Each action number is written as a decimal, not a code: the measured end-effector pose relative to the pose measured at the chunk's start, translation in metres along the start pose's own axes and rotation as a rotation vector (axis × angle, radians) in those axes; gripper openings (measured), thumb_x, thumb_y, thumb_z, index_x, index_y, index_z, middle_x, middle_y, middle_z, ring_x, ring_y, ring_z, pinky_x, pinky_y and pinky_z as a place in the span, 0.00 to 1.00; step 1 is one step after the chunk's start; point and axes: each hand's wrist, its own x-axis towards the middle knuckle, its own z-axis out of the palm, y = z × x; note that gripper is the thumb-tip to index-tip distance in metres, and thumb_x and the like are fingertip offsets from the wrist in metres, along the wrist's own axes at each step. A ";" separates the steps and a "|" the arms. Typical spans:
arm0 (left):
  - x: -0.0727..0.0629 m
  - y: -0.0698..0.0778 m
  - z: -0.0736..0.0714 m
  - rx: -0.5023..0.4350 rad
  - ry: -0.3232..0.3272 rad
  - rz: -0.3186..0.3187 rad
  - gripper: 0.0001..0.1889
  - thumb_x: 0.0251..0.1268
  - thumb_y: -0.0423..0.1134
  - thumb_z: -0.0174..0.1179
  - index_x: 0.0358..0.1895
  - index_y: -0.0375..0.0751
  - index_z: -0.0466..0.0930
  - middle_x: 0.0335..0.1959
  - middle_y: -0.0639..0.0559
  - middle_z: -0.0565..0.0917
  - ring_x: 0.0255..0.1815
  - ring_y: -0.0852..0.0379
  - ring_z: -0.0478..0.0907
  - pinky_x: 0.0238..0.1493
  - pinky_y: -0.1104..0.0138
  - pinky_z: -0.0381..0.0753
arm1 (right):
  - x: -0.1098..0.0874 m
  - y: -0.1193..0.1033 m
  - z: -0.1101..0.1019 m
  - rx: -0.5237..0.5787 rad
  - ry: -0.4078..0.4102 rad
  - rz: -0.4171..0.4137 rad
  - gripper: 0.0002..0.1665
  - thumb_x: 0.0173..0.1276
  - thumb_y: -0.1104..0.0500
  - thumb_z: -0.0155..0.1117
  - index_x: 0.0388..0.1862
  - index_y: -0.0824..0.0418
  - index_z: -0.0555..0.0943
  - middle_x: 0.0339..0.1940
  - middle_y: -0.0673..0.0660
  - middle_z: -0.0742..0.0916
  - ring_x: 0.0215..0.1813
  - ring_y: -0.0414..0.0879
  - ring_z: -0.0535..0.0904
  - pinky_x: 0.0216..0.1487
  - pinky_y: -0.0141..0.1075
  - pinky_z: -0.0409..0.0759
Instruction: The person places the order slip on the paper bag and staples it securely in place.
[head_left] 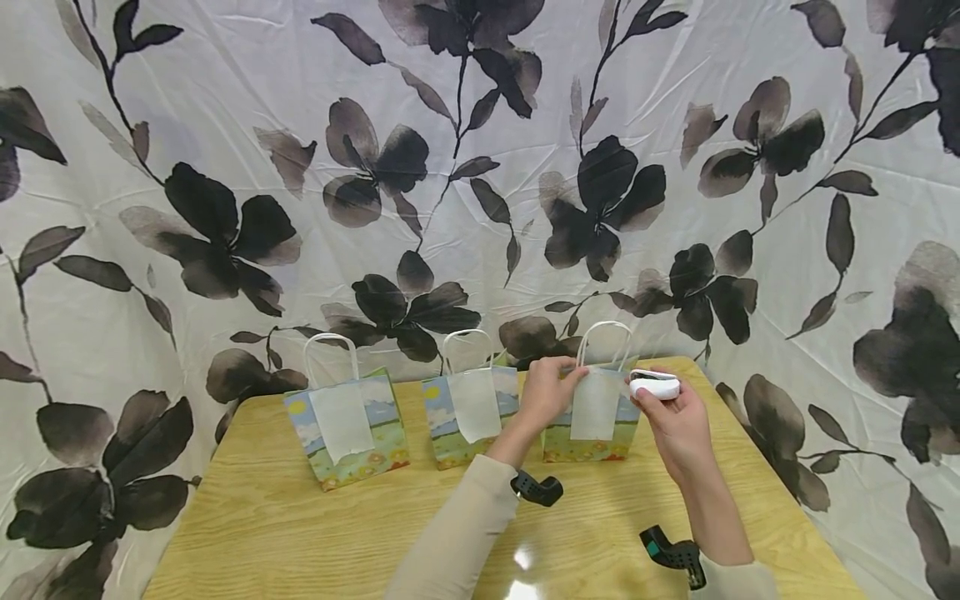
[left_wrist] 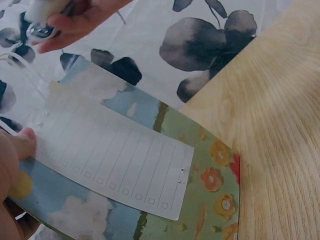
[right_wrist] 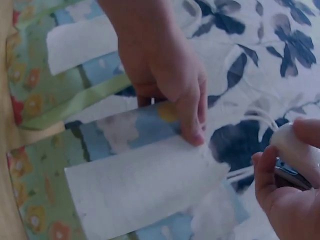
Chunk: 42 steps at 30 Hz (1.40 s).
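My left hand (head_left: 550, 392) pinches the top edge of the rightmost paper gift bag (head_left: 592, 452), its thumb at the upper end of a white note sheet (head_left: 592, 407) lying on the bag's front. In the left wrist view the sheet (left_wrist: 117, 155) has ruled lines with small checkboxes. My right hand (head_left: 681, 425) holds a small white stapler (head_left: 655, 386) just right of the bag's top. A metal part of the stapler (right_wrist: 295, 150) shows in the right wrist view. The bag's white rope handle (head_left: 606, 325) stands up behind my left fingers.
Two similar bags stand to the left, a middle bag (head_left: 442, 442) and a left bag (head_left: 330, 475), each with a white sheet on its front. All are on a wooden table (head_left: 300, 542). A flower-print cloth (head_left: 480, 225) hangs close behind.
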 end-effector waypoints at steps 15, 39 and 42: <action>0.001 0.001 0.000 0.018 0.011 -0.018 0.13 0.67 0.46 0.62 0.47 0.43 0.88 0.38 0.52 0.87 0.17 0.65 0.71 0.22 0.72 0.69 | 0.031 0.032 0.036 -0.252 -0.103 -0.130 0.31 0.68 0.82 0.46 0.61 0.74 0.43 0.62 0.74 0.65 0.61 0.59 0.69 0.56 0.29 0.73; 0.001 -0.001 -0.001 -0.002 0.021 -0.014 0.11 0.67 0.45 0.63 0.44 0.44 0.89 0.35 0.53 0.87 0.18 0.68 0.74 0.21 0.72 0.73 | 0.031 0.037 0.016 -0.703 -0.131 -0.352 0.30 0.65 0.76 0.62 0.62 0.78 0.60 0.51 0.72 0.79 0.44 0.41 0.76 0.41 0.24 0.75; 0.001 -0.001 -0.001 -0.004 0.017 -0.009 0.11 0.67 0.45 0.63 0.44 0.44 0.89 0.36 0.53 0.87 0.23 0.69 0.77 0.23 0.73 0.75 | 0.039 0.038 0.009 -0.808 -0.169 -0.411 0.28 0.62 0.73 0.67 0.59 0.74 0.68 0.49 0.66 0.81 0.44 0.46 0.78 0.40 0.33 0.79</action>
